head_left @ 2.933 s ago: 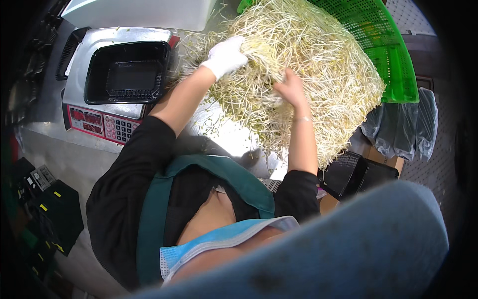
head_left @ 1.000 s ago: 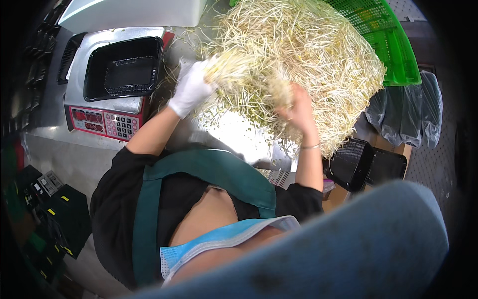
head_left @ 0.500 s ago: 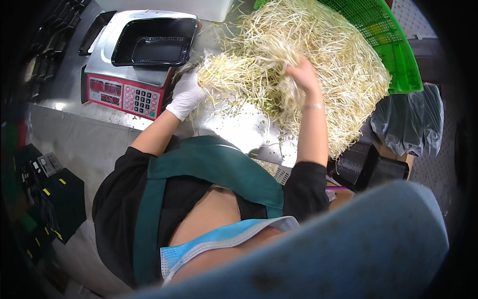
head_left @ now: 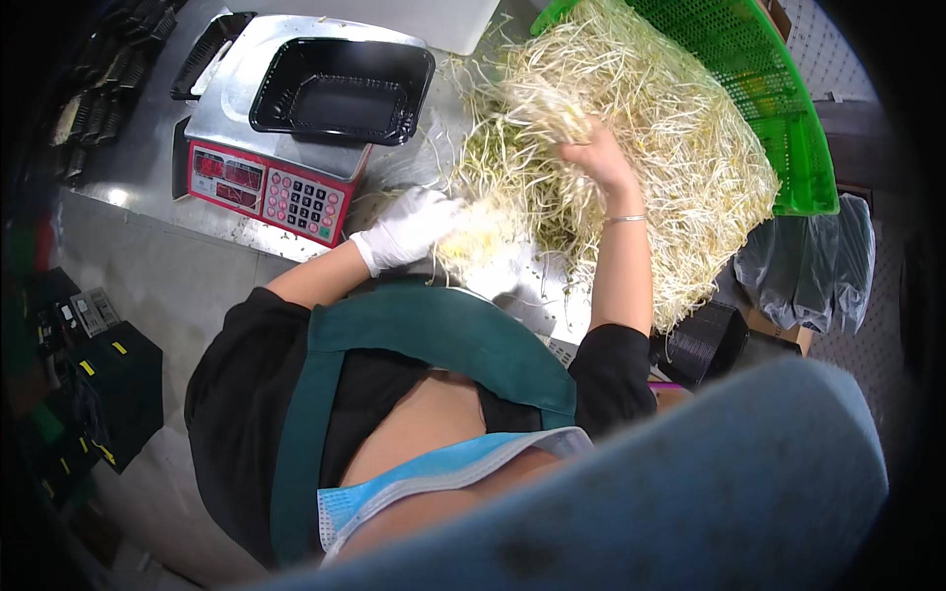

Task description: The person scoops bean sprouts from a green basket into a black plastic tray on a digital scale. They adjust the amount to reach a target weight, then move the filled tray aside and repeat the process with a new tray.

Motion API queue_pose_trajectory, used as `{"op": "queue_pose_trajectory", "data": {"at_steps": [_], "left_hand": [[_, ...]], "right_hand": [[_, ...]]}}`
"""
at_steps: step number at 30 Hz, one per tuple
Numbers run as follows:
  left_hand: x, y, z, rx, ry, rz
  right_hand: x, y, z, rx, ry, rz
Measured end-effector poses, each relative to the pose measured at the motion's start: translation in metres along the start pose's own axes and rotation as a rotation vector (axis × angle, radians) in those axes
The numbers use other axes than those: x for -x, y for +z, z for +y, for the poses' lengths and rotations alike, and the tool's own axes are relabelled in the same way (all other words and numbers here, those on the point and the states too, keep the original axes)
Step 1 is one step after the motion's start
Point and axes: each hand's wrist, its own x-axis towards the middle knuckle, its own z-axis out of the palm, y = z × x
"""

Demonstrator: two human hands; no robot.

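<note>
Your left grip (head_left: 406,232) holds a sprout clump (head_left: 479,246) off its right side. Your right grip (head_left: 601,160): fingers hidden by the sprout heap (head_left: 680,148) spreading beyond and right; closure can't be told. Black tray (head_left: 345,94), long axis crosswise: beyond-left of left grip, the nearer.

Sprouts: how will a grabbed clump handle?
Likely floppy: the sprouts are thin, many curved. Probably tangles, since they cross in all directions. Apt to shed, judging by stray ones lying on the metal worktop.
</note>
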Motion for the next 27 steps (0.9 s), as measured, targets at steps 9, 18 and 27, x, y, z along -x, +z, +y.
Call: {"op": "queue_pose_trajectory", "data": {"at_steps": [9,18,27], "left_hand": [[0.003,-0.04,0.013,-0.146,-0.014,0.048],[-0.081,-0.031,-0.004,0.21,-0.236,-0.131],[-0.037,0.016,-0.02,-0.057,-0.125,0.385]], "right_hand": [[0.014,0.096,0.032,0.658,0.127,0.431],[0.055,0.096,0.012,0.482,0.101,0.44],[0.094,0.135,0.066,0.865,-0.147,0.357]]}}
